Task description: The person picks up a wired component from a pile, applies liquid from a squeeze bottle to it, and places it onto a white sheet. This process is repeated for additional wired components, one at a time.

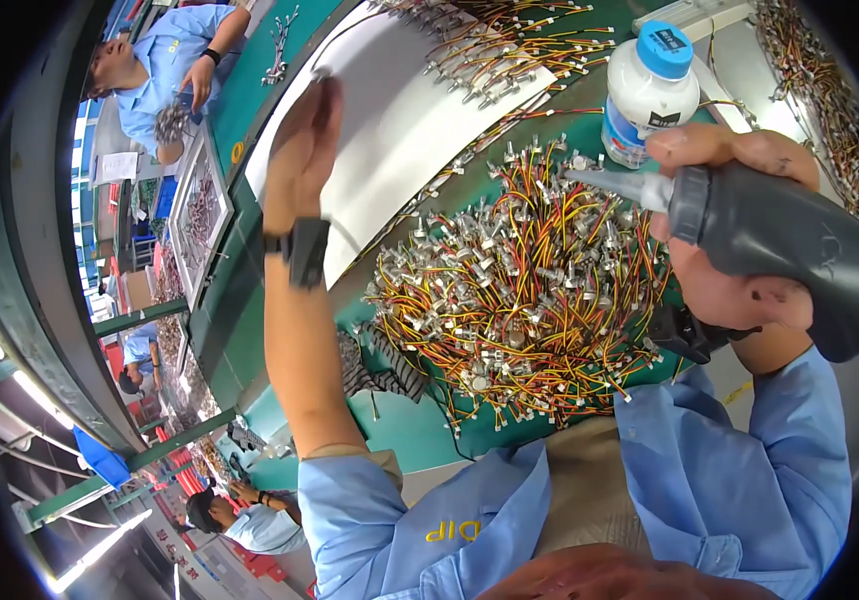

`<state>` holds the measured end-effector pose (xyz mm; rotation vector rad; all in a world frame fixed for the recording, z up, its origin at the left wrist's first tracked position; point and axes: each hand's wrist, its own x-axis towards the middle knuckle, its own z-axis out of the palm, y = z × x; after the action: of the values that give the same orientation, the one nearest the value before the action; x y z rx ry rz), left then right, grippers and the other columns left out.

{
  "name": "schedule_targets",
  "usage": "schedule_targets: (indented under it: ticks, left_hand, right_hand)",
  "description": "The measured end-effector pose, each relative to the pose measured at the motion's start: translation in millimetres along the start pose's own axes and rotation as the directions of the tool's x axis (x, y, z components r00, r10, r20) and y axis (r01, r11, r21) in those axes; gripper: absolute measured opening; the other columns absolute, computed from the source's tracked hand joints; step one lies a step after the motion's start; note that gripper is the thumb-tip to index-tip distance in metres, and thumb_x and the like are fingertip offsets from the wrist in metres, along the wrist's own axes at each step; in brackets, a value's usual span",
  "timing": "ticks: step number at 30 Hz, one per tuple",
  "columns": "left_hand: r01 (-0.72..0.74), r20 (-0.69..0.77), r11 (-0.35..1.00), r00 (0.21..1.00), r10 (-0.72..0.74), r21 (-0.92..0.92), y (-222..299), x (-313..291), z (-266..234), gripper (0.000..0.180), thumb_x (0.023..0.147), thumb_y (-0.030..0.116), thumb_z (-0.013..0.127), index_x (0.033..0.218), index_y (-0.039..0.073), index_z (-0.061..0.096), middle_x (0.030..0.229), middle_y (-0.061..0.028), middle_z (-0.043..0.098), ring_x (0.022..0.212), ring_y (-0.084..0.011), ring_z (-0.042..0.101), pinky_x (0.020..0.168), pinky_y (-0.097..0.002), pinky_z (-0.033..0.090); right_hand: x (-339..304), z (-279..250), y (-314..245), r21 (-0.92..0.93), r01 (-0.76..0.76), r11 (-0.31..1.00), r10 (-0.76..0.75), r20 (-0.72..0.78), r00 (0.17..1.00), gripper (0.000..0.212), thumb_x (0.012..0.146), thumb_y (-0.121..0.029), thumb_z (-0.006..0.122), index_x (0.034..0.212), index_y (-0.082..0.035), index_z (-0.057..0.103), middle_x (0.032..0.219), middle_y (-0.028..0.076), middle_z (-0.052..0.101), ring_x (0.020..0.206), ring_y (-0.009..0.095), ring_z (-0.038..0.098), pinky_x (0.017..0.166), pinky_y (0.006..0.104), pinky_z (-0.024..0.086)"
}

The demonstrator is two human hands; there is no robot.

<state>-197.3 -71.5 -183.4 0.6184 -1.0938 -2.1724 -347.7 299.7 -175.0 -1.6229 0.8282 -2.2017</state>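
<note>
My right hand (701,285) is wrapped around a dark grey squeeze bottle (789,235). Its pale tapered nozzle (619,185) points left, over a big heap of wired components (519,280) with metal shafts and red, yellow and black leads. Over the left part of a white sheet (389,120), my left hand (309,140) has its fingers together; a small grey wired component (322,73) shows at the fingertips, partly hidden. More wired components (479,70) lie in rows along the sheet's far right side.
A white bottle with a blue cap (664,90) stands behind the heap. More wired parts (829,110) fill the far right. Striped cloth (384,365) lies at the green table's near edge. At left, a co-worker (174,70) sits beyond a framed tray (199,215).
</note>
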Motion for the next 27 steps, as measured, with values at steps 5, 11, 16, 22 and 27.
schedule_targets:
  ticks: [5, 11, 16, 22, 27]
  left_hand:
    - [0.032, -0.03, 0.863, 0.999, -0.019, 0.504, -45, 71, 8, 0.024, 0.089, 0.015, 0.059, 0.105, -0.002, 0.061, 0.093, -0.0096, 0.064, 0.08, -0.0154, 0.056, 0.07, -0.026, 0.048]
    - [-0.123, 0.0, 0.499, 0.971, 0.238, 0.858, -76, 67, 10, 0.028, 0.083, 0.025, 0.067, 0.095, 0.001, 0.069, 0.078, -0.0039, 0.066, 0.062, -0.0103, 0.052, 0.06, -0.0248, 0.043]
    - [-0.264, 0.175, 0.334, 0.946, 0.272, 0.905, -82, 71, -4, 0.029, 0.081, 0.026, 0.068, 0.094, 0.0, 0.069, 0.074, -0.0032, 0.065, 0.061, -0.0084, 0.052, 0.058, -0.025, 0.043]
    - [-0.331, 0.268, 0.257, 0.93, 0.252, 0.908, -83, 61, 5, 0.029, 0.081, 0.025, 0.068, 0.094, 0.0, 0.069, 0.075, -0.0041, 0.065, 0.064, -0.0081, 0.053, 0.061, -0.0244, 0.044]
    - [-0.299, 0.239, 0.336, 0.948, 0.21, 0.893, -73, 51, 4, 0.029, 0.082, 0.024, 0.067, 0.098, 0.0, 0.068, 0.081, -0.0065, 0.067, 0.071, -0.0094, 0.057, 0.065, -0.0244, 0.046]
  right_hand:
    - [2, 12, 6, -0.02, 0.01, 1.0, -0.01, -0.028, 1.0, 0.079, 0.076, -0.06, 0.062, 0.125, -0.004, 0.035, 0.111, 0.029, 0.053, 0.098, 0.03, 0.057, 0.069, 0.029, 0.05]
    - [-4, 18, 7, -0.048, 0.0, 0.999, -0.005, -0.102, 0.995, 0.079, 0.075, -0.061, 0.062, 0.122, -0.002, 0.036, 0.107, 0.03, 0.055, 0.092, 0.029, 0.06, 0.061, 0.027, 0.05]
    - [3, 21, 22, -0.048, -0.003, 0.999, -0.003, -0.132, 0.991, 0.08, 0.075, -0.062, 0.061, 0.119, -0.001, 0.036, 0.104, 0.03, 0.057, 0.088, 0.029, 0.062, 0.056, 0.0258, 0.051]
    - [1, 24, 21, -0.142, -0.019, 0.99, 0.0, -0.13, 0.992, 0.081, 0.076, -0.066, 0.057, 0.119, -0.001, 0.037, 0.104, 0.029, 0.057, 0.085, 0.027, 0.062, 0.055, 0.0255, 0.05]
    - [-1, 31, 20, -0.16, -0.04, 0.986, 0.009, -0.187, 0.982, 0.081, 0.076, -0.067, 0.054, 0.121, -0.001, 0.038, 0.106, 0.028, 0.057, 0.08, 0.025, 0.06, 0.054, 0.0246, 0.049]
